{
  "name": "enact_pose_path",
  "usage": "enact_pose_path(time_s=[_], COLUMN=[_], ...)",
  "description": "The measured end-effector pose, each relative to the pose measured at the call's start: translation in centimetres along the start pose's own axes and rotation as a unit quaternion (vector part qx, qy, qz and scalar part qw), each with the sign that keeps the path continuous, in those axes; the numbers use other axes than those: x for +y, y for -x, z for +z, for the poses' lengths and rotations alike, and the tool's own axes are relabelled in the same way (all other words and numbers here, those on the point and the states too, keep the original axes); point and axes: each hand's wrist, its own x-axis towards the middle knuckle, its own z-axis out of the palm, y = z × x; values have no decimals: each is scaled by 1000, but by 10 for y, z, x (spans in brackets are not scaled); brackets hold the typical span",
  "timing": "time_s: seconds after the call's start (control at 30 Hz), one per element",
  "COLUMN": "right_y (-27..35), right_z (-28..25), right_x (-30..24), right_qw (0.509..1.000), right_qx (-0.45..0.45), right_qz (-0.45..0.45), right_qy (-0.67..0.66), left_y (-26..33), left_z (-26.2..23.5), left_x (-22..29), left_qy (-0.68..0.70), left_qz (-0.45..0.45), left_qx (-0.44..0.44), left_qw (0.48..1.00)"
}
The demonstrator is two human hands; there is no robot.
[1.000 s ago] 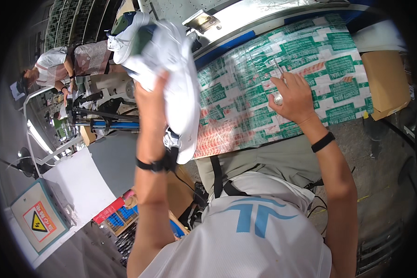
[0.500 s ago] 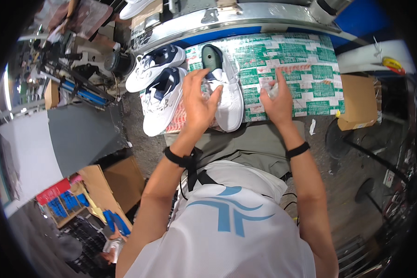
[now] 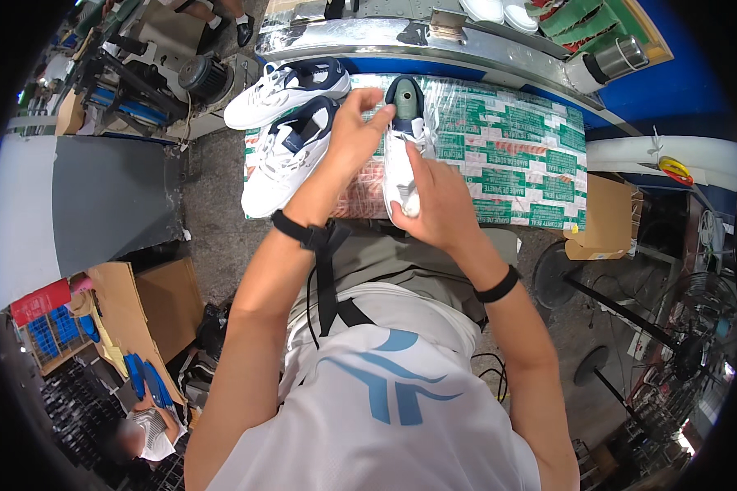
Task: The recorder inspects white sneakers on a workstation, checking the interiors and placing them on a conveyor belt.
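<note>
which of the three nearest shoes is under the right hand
The rightmost shoe, its green insole showing: the right hand partly covers it; the other two lie further left.

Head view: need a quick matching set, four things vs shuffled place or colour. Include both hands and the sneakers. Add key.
Things:
1. left hand
2. right hand
3. insole of the sneaker between the hands
4. two sneakers side by side

Place or colour:
A. green
B. at the left end of the tape-covered surface
C. beside that sneaker's heel opening
D. at that sneaker's forefoot

Pairs: 1-C, 2-D, 3-A, 4-B
</note>
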Motion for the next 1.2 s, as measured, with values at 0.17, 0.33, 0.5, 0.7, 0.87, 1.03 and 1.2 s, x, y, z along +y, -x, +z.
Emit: enact_pose_path(time_s=[0.17,0.33,0.5,0.7,0.87,1.03,1.2], right_y=[-13,22,56,63,54,37,-10], right_z=[1,-40,-21,-19,-18,-18,0], right_x=[0,-9,-1,-16,-18,-23,-18], right_qw=[997,985,910,936,936,967,1000], right_qx=[-40,16,8,-4,-15,-1,7], right_qz=[-34,115,317,259,247,181,0], right_qy=[49,-128,-268,-239,-250,-180,-1], left_y=[-32,28,30,35,47,-10,-63], left_z=[-5,-17,0,-14,-5,-39,-52], left_x=[7,34,38,42,46,76,28], left_qy=[29,-91,-224,-152,111,278,-42], left_qz=[5,162,271,242,-42,-113,46], left_qx=[-125,-40,-32,-38,-135,18,81], left_qw=[992,982,936,958,984,954,995])
